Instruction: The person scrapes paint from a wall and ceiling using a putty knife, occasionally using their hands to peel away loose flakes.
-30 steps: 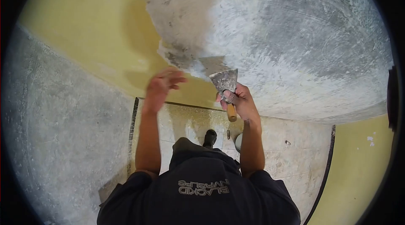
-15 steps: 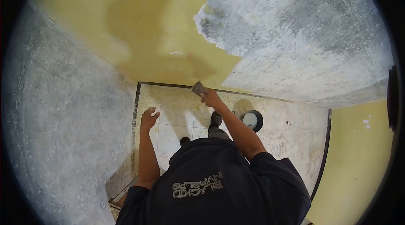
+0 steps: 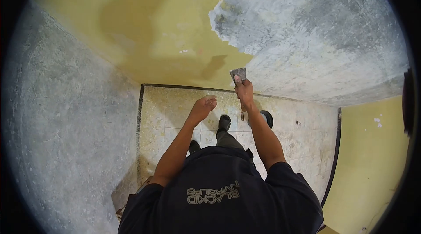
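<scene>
Now a scraper [image 3: 238, 75] is held upright in the right hand [image 3: 244, 91], its fingers wrapped tight round the handle, which runs down out of the fist toward the wrist. One fingertip [image 3: 237, 78] is pressed flat on the back of the grey, crusted blade, and the blade itself is seen standing clear above the knuckles. Its top edge is set against the wall [image 3: 166, 54], low down near the bottom edge, right where the yellow paint meets the bare grey scraped patch [image 3: 307, 36]. The left hand [image 3: 202, 106] is raised empty just beside and below, palm turned up, fingers loosely curled and holding nothing, apart from the tool. Below, the tiled floor [image 3: 302, 146] is littered with pale flakes, and a dark round container [image 3: 265, 118] is partly hidden behind the right forearm, close to the foot of the wall.
</scene>
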Demonstrator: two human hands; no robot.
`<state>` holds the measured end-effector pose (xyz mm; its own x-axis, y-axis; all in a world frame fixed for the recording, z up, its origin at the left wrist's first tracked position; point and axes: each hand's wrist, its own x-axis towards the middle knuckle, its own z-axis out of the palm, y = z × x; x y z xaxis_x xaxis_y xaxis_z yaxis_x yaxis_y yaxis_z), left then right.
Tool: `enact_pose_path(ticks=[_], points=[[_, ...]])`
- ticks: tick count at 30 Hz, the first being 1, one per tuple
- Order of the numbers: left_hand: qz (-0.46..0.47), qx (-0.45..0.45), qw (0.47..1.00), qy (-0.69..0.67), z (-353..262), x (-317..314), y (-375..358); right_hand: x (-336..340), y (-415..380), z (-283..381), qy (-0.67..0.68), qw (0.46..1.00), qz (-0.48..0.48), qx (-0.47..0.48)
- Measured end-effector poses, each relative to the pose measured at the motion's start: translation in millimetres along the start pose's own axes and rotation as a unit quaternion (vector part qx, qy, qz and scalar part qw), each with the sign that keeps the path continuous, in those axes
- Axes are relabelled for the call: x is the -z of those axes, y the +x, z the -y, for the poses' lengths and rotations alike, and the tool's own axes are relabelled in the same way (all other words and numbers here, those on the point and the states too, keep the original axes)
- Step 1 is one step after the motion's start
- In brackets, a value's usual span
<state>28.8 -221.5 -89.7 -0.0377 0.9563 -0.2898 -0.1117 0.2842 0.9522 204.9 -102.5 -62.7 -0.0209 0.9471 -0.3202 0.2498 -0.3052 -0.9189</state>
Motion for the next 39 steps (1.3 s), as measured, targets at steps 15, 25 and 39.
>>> enact_pose_path(ticks=[15, 25, 39], points=[[-0.034, 0.060, 0.988, -0.141, -58, -73, 133, 26, 110, 75, -0.443, 0.866, 0.040, 0.228], [0.153, 0.091, 0.818, -0.546, -52, -82, 211, -15, 106, 79, -0.501, 0.845, -0.036, 0.182], [0.164, 0.190, 0.722, -0.645, -59, -74, 222, -27, 101, 103, -0.534, 0.833, -0.016, 0.142]])
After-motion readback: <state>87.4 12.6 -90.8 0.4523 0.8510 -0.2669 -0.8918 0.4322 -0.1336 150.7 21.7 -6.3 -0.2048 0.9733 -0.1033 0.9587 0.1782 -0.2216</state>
